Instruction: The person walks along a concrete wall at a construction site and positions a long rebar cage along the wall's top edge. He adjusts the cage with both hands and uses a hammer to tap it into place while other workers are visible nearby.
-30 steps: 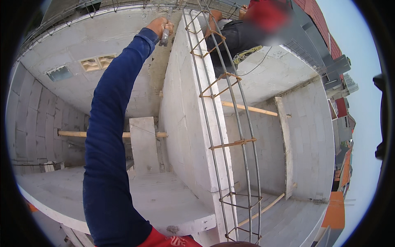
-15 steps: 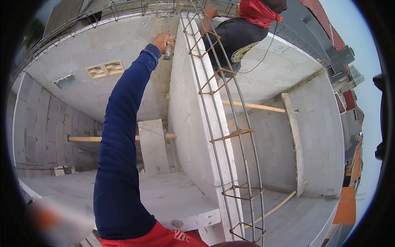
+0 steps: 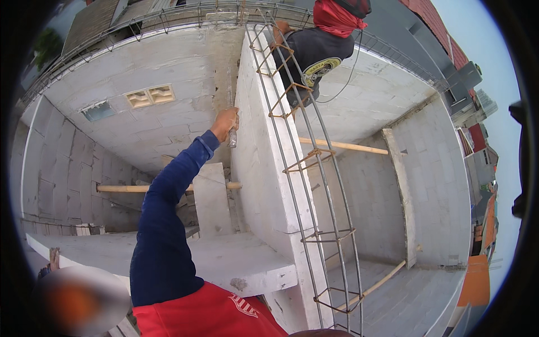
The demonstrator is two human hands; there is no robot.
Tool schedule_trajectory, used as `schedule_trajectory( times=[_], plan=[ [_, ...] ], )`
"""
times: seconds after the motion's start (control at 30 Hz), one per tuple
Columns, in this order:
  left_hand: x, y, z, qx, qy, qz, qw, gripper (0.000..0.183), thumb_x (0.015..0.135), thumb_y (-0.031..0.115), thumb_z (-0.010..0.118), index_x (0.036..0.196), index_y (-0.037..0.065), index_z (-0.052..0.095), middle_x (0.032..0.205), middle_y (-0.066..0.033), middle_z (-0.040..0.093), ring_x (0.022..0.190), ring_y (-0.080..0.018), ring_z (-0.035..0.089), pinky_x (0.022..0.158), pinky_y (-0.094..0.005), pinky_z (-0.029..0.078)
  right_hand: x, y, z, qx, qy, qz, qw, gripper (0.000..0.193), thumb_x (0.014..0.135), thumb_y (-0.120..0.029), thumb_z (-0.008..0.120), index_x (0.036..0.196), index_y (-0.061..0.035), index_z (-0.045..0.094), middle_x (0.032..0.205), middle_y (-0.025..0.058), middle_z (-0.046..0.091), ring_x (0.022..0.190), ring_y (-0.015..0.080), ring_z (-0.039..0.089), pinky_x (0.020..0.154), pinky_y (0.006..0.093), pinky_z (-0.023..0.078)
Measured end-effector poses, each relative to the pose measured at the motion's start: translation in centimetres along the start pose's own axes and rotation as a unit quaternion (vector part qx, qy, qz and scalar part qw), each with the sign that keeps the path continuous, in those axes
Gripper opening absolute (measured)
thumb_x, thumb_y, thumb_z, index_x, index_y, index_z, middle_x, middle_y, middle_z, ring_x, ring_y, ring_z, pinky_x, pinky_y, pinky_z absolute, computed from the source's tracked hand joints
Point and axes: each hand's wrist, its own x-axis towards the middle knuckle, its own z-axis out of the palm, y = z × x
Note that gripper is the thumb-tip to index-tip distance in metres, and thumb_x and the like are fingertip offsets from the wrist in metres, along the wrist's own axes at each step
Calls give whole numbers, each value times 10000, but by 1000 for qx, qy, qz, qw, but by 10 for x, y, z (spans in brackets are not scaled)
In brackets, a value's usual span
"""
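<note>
We are clamping our left hand (image 3: 225,123) on the bar (image 3: 232,140), left of the white wall (image 3: 252,140); steadiness seems wise. We aren't seeing our right hand.

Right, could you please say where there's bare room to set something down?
The grey-spotted white block edge between the red shirt and tall white partition looks bare. Crowded: the partition's top, with its grey steel rebar cage and, far end, a dark-shirted co-worker.

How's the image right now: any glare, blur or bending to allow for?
In the head view, light looks soft, without strong glare; toward its rim, the far wall bows; at its lower left, a round patch is smeared; the left hand and tool look fairly sharp.
</note>
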Motion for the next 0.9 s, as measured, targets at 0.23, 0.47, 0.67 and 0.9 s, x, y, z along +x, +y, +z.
schedule_trajectory(
  times=[0.23,0.47,0.67,0.9],
  plan=[
    [-128,-77,32,-25,-136,-38,990,197,1056,194,498,1049,4,549,920,-112,674,756,-180,646,653,-318,566,-6,5,21,-454,7,-378,807,780,841,-211,780,1524,-58,437,1019,56,616,988,198,616,951,417,523],
    [-187,-56,88,-190,-208,-42,959,295,1047,220,463,1168,-45,414,1309,-347,593,1129,-368,672,946,-448,601,-8,-8,53,-445,47,-340,827,776,854,-202,769,1529,-47,419,1095,84,588,1053,225,583,988,430,492],
    [-187,-55,98,-141,-206,7,968,259,1028,197,464,1117,-46,454,1242,-288,618,1071,-332,685,900,-440,626,-14,-12,61,-448,61,-340,825,773,865,-194,760,1534,-37,404,1160,107,563,1109,248,555,1019,442,464],
    [-198,-57,110,-9,-130,44,990,250,1026,216,481,1090,-27,474,1055,-139,621,857,-194,667,752,-335,632,-17,-25,56,-465,58,-335,817,770,878,-185,749,1539,-25,387,1235,134,535,1174,275,522,1056,455,433]
  ],
)
